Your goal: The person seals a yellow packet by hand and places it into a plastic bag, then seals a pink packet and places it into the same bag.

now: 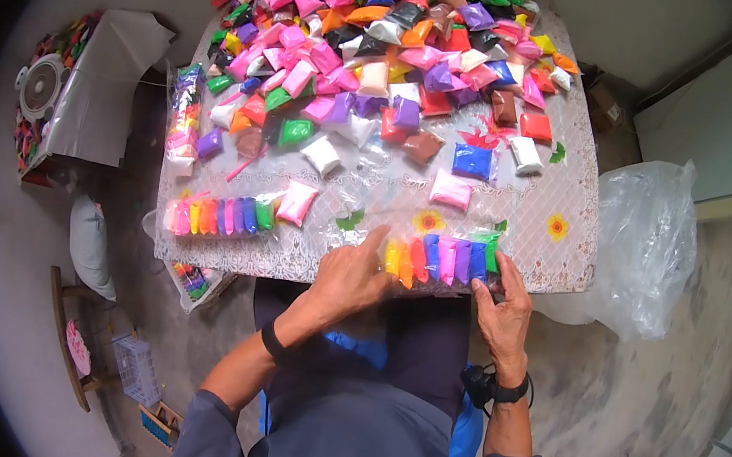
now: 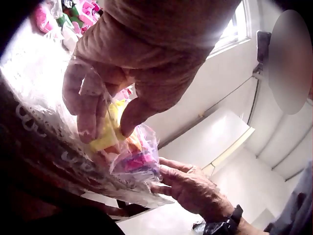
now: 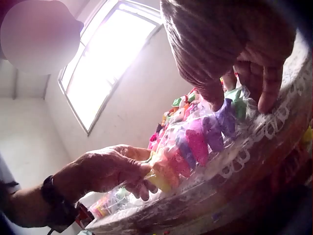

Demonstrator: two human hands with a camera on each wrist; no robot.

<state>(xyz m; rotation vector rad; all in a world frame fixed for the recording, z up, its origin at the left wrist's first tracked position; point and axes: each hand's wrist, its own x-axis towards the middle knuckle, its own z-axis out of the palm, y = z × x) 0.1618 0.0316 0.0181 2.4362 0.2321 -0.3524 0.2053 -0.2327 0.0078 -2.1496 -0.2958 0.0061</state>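
A clear bag of small coloured packets (image 1: 445, 260) lies at the near edge of the table, its packets in a row from yellow through pink and purple to green. My left hand (image 1: 350, 274) pinches the yellow end, thumb on one side and fingers on the other, as the left wrist view shows around the yellow packet (image 2: 116, 117). At the green end, my right hand (image 1: 505, 317) grips the bag between thumb and fingers; the right wrist view has the green packet (image 3: 236, 104) under these fingers. Loose plastic film wraps the row.
A similar filled bag (image 1: 221, 215) lies to the left beside a pink packet (image 1: 297, 203). Another filled bag (image 1: 185, 118) stretches along the left edge. Loose coloured packets (image 1: 339, 72) heap up across the back. Clear plastic sheeting (image 1: 648, 252) hangs right of the table.
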